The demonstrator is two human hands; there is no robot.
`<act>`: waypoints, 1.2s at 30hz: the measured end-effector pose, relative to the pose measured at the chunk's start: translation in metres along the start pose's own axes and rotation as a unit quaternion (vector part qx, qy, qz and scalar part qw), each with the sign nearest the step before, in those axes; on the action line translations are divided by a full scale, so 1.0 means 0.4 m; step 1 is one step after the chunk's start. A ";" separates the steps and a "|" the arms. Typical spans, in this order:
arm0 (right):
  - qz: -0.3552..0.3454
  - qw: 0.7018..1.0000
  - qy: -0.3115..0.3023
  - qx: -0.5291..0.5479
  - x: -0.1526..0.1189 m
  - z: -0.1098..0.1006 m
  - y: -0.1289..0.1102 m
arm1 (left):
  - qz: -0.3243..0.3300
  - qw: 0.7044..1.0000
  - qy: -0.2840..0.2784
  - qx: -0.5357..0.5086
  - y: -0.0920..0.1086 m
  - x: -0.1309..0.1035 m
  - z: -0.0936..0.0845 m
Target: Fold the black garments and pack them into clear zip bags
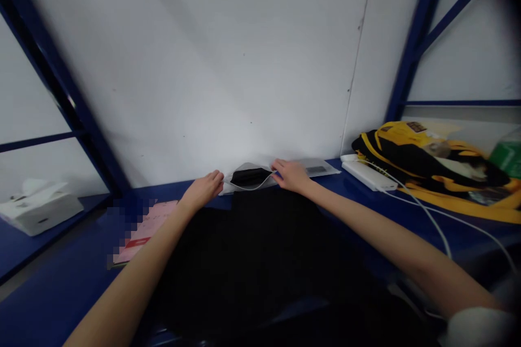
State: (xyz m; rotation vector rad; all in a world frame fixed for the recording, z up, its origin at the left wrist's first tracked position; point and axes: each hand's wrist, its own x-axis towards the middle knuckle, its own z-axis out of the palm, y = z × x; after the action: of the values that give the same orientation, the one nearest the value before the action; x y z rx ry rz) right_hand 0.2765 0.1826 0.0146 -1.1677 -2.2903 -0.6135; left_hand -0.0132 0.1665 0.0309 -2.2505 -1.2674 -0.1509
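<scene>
A pale translucent plastic bag lies near the wall with its mouth spread apart. Dark material shows inside the opening, but I cannot tell what it is. My left hand is closed at the bag's left end, fingers bent over its edge. At the right end, my right hand pinches the rim between thumb and fingers. Black cloth stretches from just below the bag toward me, beneath and between my forearms. Beyond my right hand lies another flat translucent piece, perhaps part of the same bag or a second one.
A pink printed sheet or booklet lies left on the blue table. A tissue box stands farther left. To the right are a white power bank with cables and a yellow-black bag. A white wall rises behind.
</scene>
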 end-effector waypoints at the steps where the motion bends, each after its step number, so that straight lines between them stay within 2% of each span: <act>1: -0.029 1.000 0.002 -0.001 0.003 -0.006 -0.013 | 0.002 1.000 -0.001 -0.003 -0.001 0.000 0.002; 3: -0.086 0.996 -0.009 -0.001 0.011 -0.014 -0.044 | 0.008 1.000 -0.003 -0.009 -0.001 0.000 0.002; 5: -0.105 0.994 -0.034 -0.004 0.023 -0.012 -0.079 | 0.016 1.000 -0.003 -0.018 0.002 0.001 0.000; 10: -0.031 0.992 -0.119 -0.040 0.069 0.021 -0.141 | 0.018 0.999 -0.010 -0.029 0.019 0.014 -0.020; 12: -0.014 0.989 -0.142 -0.048 0.088 0.032 -0.147 | 0.026 0.999 -0.020 -0.024 0.027 0.021 -0.030; 15: -0.026 0.986 -0.157 -0.041 0.110 0.033 -0.138 | 0.043 0.998 -0.035 -0.014 0.038 0.028 -0.041; 18: -0.049 0.989 -0.142 -0.005 0.120 0.020 -0.116 | 0.049 0.997 -0.050 -0.008 0.038 0.028 -0.045; 24: -0.035 0.983 -0.042 0.176 0.101 -0.013 -0.063 | 0.003 0.998 -0.058 -0.017 0.014 0.018 -0.044; 28: 0.020 0.944 -0.026 0.329 0.074 -0.025 -0.037 | -0.019 0.998 -0.041 -0.034 0.012 0.023 -0.038; 32: 0.069 0.864 -0.018 0.499 0.048 -0.043 -0.018 | -0.033 0.997 -0.057 -0.032 0.008 0.026 -0.024; 34: 0.082 0.829 0.008 0.553 0.036 -0.064 -0.010 | -0.036 0.997 -0.067 -0.029 0.003 0.022 -0.018; 36: 0.091 0.817 0.028 0.568 0.023 -0.094 -0.003 | -0.039 0.996 -0.071 -0.026 -0.001 0.016 -0.016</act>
State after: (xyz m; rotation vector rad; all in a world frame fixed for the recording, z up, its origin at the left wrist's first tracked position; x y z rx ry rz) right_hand 0.2794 0.1654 0.0493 -0.6809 -1.8672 0.7388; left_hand -0.0087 0.1683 0.0387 -2.2905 -1.4414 -0.0533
